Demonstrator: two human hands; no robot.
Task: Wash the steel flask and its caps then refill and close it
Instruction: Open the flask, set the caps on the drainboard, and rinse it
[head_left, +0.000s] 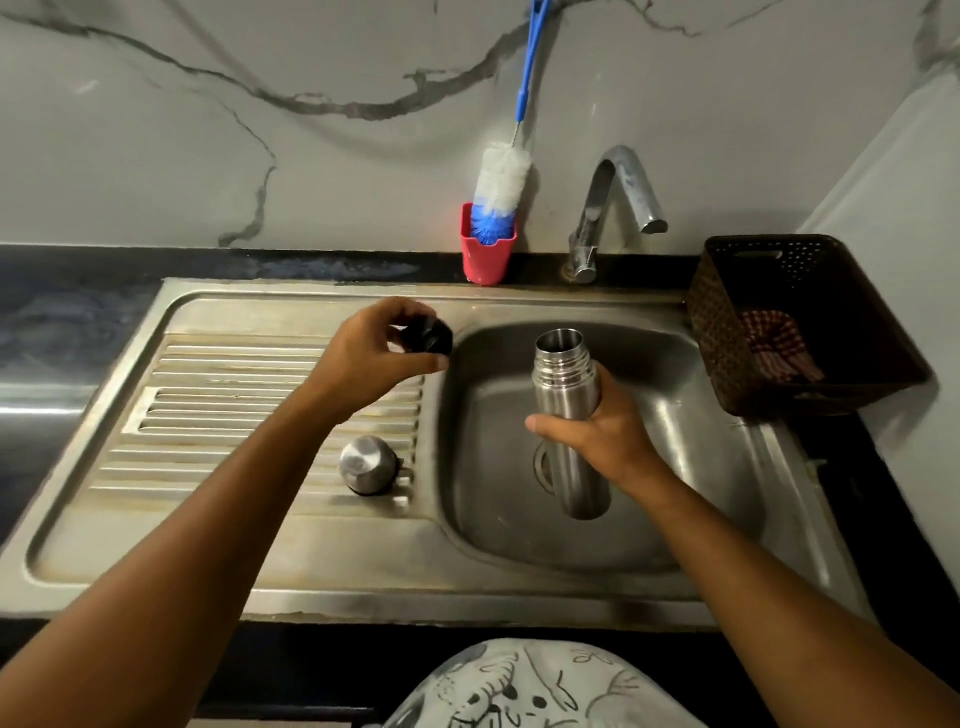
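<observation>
Left grip (374, 349) pinches the black stopper (429, 335), best parked beside the steel cap (368, 464); right grip (605, 434) holds the flask (565, 374) upright over the basin (493, 512).

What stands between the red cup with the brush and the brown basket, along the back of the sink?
In the head view, the steel tap stands between the red cup and the basket, its spout bent toward the basket.

Both my forearms are bare, coming in from 7 o'clock and 5 o'clock and ending in my bare left hand (374, 345) and right hand (608, 436). At 6 o'clock sits my pale grey fabric garment (540, 686), printed with black sketch-like line drawings.
</observation>
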